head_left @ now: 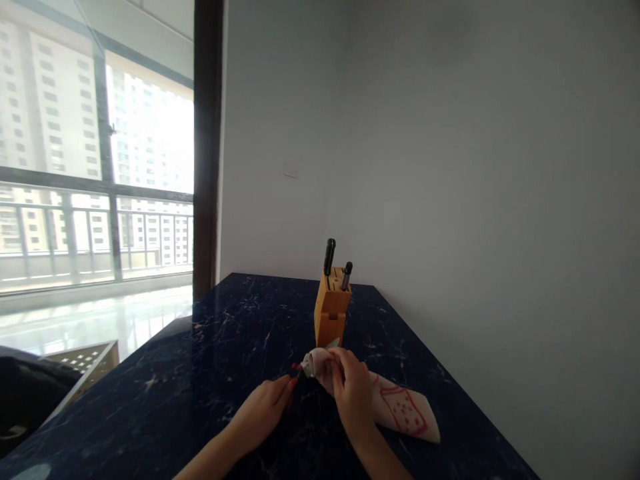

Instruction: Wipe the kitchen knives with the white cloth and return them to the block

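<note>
A pale pink cloth (403, 408) with red printed shapes lies bunched into a long roll across the table. My right hand (353, 387) is closed on its upper part, thumb and fingers pinching the fabric. My left hand (263, 410) is closed on a thin dark object with red parts (299, 367), its kind too small to make out. That object's far end meets the whitish tip of the cloth roll, and some of it is hidden by my fingers. Just beyond the cloth stands a wooden knife block (330, 327), upright.
A black-handled knife (329, 257) and a second black and silver handle (347, 275) stick up from the block. The dark blue marbled table (260, 313) runs along a grey wall (475, 200). At the left are a window (145, 133) and a dark bag (30, 393).
</note>
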{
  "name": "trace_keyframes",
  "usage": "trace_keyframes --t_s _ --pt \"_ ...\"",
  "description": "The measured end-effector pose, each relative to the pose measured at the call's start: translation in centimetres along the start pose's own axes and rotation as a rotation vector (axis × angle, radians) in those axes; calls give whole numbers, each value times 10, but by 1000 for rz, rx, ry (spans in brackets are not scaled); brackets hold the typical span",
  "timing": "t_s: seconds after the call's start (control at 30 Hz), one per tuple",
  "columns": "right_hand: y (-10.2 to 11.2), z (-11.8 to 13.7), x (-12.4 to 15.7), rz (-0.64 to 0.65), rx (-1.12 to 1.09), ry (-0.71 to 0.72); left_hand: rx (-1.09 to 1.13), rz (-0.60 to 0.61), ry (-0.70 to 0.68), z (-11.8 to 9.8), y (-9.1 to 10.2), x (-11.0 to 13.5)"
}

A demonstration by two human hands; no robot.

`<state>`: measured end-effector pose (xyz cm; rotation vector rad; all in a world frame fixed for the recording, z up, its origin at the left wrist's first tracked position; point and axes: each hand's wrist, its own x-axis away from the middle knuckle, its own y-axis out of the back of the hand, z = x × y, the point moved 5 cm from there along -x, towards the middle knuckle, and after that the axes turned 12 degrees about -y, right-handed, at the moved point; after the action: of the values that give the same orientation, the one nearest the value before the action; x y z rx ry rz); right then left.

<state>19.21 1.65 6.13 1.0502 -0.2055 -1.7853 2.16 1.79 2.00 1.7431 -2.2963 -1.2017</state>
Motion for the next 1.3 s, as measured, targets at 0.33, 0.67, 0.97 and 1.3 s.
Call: trace_keyframes --t_s 0.33,0.67,0.97,1.3 --pt "-24 3 5 161 -12 33 14 22 40 2 -13 0" --pt "-34 8 5 195 63 127 -29 41 98 8 -13 1" --pt "-26 -10 -5 141 145 49 -67 68 88 3 -14 0" --pt "-31 -18 -7 143 224 -26 -97 89 98 6 -16 -2"
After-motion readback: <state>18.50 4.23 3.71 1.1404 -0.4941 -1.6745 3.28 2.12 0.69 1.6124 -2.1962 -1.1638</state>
